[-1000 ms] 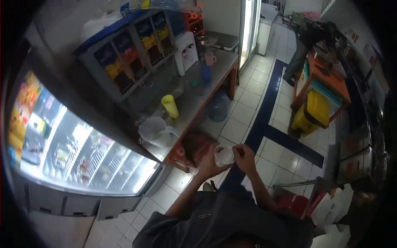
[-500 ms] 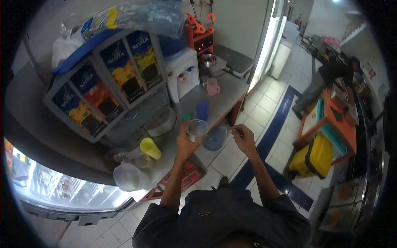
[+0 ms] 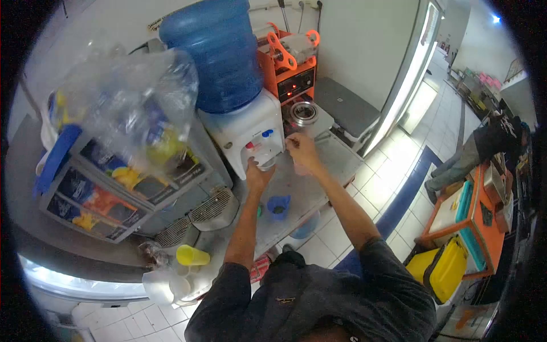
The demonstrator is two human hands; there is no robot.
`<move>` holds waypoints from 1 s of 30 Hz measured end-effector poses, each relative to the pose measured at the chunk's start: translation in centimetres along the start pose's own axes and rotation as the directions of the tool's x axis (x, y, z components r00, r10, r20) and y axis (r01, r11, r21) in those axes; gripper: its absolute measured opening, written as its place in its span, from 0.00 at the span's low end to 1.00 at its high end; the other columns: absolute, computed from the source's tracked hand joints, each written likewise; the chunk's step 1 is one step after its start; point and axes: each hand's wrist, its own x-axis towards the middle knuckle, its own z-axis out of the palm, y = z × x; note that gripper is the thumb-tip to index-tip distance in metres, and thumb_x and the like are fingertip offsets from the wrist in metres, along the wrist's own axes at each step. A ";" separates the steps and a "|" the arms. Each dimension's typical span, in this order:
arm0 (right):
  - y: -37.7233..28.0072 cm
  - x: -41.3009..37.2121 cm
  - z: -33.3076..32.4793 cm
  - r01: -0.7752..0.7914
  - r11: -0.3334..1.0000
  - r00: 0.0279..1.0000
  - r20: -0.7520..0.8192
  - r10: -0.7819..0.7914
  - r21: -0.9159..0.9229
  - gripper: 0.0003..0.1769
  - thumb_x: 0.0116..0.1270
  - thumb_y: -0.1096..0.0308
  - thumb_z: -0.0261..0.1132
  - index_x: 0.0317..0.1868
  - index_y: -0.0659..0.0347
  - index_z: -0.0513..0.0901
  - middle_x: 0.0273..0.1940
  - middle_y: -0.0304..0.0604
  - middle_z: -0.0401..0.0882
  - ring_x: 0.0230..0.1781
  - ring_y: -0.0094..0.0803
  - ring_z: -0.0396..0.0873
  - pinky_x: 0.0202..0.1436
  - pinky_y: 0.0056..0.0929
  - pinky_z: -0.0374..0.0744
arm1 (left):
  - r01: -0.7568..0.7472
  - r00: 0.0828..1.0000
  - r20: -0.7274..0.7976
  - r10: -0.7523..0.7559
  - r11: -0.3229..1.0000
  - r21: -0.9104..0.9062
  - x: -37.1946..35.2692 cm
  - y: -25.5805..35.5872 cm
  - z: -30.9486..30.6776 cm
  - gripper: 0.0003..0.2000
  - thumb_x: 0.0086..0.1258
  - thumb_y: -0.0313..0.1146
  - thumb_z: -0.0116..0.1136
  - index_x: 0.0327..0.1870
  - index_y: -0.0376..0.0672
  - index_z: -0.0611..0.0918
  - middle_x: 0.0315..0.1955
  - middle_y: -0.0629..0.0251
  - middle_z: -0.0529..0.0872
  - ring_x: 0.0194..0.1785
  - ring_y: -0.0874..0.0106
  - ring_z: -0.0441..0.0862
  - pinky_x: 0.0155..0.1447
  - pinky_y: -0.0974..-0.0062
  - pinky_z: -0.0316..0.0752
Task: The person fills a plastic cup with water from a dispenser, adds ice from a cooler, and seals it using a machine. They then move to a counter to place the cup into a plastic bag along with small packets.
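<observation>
Gripping clear plastic cup (image 3: 266, 165) with left hand (image 3: 260, 178), fingers curled round side, under taps of water dispenser (image 3: 232, 132). Pressing fingertips together on right hand (image 3: 303, 153), beside cup; cannot tell if pinching anything. Could buckle cup by squeezing, or spill any contents by tilting. Hard to make out: cup's contents, base behind fingers.

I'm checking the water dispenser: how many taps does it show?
2: a red tap and, to its right, a blue tap, both on the front of the water dispenser, near the left hand. Others may be hidden.
</observation>
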 end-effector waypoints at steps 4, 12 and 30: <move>5.1 5.3 5.8 -0.128 0.990 0.981 0.140 0.134 -0.050 0.14 0.67 0.61 0.66 0.41 0.66 0.86 0.31 0.48 0.86 0.30 0.36 0.85 0.40 0.33 0.80 | 0.055 0.997 0.055 -0.050 0.995 -0.086 1.9 -0.2 3.8 0.46 0.47 0.42 0.79 0.65 0.33 0.63 0.51 0.43 0.82 0.51 0.49 0.83 0.54 0.57 0.79; 9.9 9.2 6.9 -0.479 0.871 0.742 0.581 0.336 0.108 0.19 0.67 0.54 0.70 0.38 0.67 0.87 0.29 0.41 0.87 0.26 0.24 0.81 0.29 0.24 0.77 | 0.066 0.995 -0.072 -0.076 0.989 -0.129 4.1 -0.6 7.7 0.44 0.49 0.36 0.78 0.65 0.35 0.64 0.52 0.42 0.81 0.55 0.49 0.82 0.57 0.58 0.78; 14.4 9.6 9.4 -0.279 0.942 0.710 0.701 0.071 0.187 0.18 0.68 0.60 0.70 0.36 0.71 0.87 0.26 0.43 0.87 0.23 0.22 0.82 0.27 0.23 0.79 | 0.269 0.916 -0.324 -0.238 0.962 0.055 2.0 1.9 10.6 0.43 0.51 0.32 0.75 0.67 0.29 0.62 0.56 0.35 0.77 0.62 0.44 0.77 0.62 0.57 0.75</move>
